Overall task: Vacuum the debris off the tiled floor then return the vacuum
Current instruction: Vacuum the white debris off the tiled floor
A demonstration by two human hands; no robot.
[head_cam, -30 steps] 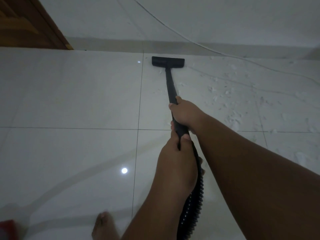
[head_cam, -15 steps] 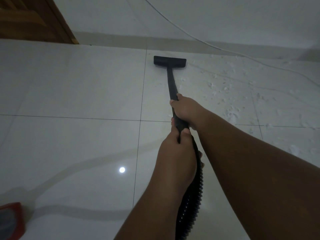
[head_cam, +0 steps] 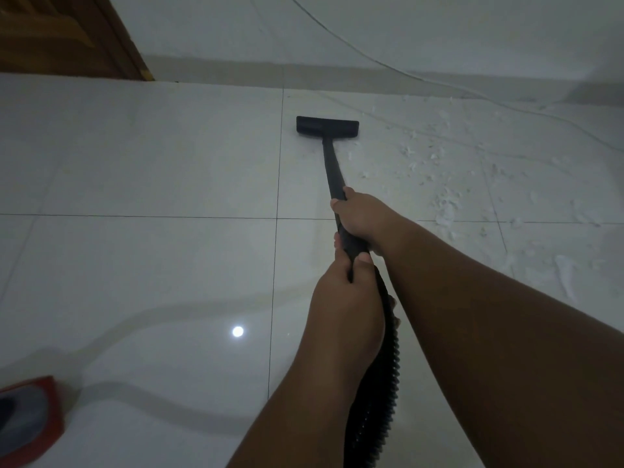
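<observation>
Black wand gripped by both hands (debris rightward).

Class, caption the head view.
Both hands grip a black vacuum wand, white debris scattered right of its nozzle.

Your two forearms enter from the lower right of the frame, bare to the edge, no sleeves, your left hand and right hand without gloves, rings or watch.

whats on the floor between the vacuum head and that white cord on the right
In the head view, white debris is scattered over the tiled floor between the vacuum head and the white cord.
</observation>
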